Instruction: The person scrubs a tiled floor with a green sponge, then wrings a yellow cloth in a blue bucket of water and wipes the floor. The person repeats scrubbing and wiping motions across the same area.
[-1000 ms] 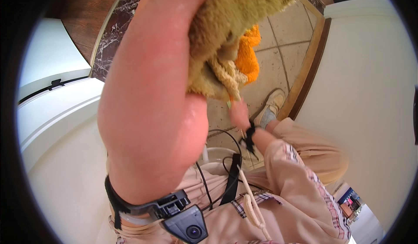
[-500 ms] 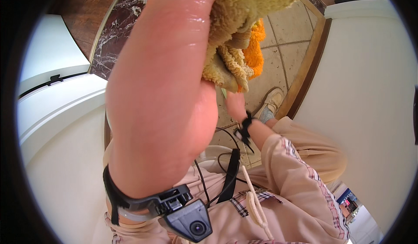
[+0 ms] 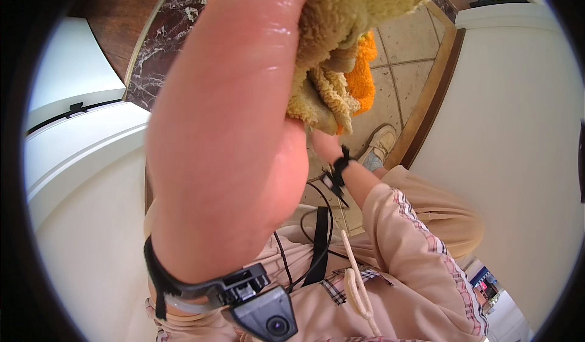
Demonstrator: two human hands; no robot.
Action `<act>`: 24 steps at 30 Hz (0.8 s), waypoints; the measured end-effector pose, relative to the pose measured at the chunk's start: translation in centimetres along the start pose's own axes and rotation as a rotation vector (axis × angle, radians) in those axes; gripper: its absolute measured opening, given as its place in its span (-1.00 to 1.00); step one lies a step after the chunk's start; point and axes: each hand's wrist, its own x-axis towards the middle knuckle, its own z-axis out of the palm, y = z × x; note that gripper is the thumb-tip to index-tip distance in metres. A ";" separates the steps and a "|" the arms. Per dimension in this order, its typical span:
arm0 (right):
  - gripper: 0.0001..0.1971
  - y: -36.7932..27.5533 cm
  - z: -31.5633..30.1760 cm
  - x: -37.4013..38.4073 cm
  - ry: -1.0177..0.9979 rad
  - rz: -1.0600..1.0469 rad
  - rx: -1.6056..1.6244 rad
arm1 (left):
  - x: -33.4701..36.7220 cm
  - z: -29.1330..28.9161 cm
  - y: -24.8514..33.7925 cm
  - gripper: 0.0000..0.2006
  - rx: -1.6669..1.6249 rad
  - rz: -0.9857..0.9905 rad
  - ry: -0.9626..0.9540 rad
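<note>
My left forearm [image 3: 225,122], wet and shiny near the wrist, rises large through the middle; its hand lies mostly past the top edge. Beside that wrist a damp, fluffy tan cloth [image 3: 359,13] hangs bunched in folds, held up by my left hand, though the fingers do not show. An orange fluffy cloth [image 3: 361,83] shows behind the tan folds. Lower down, my right hand [image 3: 325,145] reaches in behind the cloths. Its fingers are hidden, so whether it grips anything is unclear. A black band [image 3: 343,162] circles the right wrist.
White panels [image 3: 512,110] rise close on the right, and a white door-like panel [image 3: 91,159] stands on the left. A dark marbled strip [image 3: 152,67] borders the tiled floor [image 3: 408,43]. My shoe [image 3: 381,141] rests by the wooden edge. Black cables [image 3: 329,214] hang before my body.
My left arm and the cloths have shifted slightly right and down. My right hand has moved a little left, further behind my left arm.
</note>
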 end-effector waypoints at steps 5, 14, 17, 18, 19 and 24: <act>-0.23 -1.1 -0.9 -3.7 -0.021 0.144 0.388 | 0.2 -1.5 0.0 -0.65 0.002 0.030 0.044; -0.42 -1.0 -1.2 2.6 0.134 -0.102 0.085 | 1.0 -0.5 0.0 -0.65 -0.004 0.009 0.014; -0.43 1.8 -0.7 4.6 0.126 -0.177 0.451 | 1.3 0.0 -0.4 -0.66 -0.005 0.010 0.009; -0.38 2.4 -0.1 1.7 0.100 -0.131 0.421 | 1.4 -0.2 -0.5 -0.66 -0.007 0.005 0.013; -0.32 0.3 -0.1 -1.6 0.003 -0.076 0.332 | 1.2 -1.4 0.2 -0.66 -0.003 0.035 0.073; -0.21 1.4 1.5 -12.0 -0.113 0.039 0.015 | 1.4 -1.6 0.8 -0.66 -0.029 0.027 0.096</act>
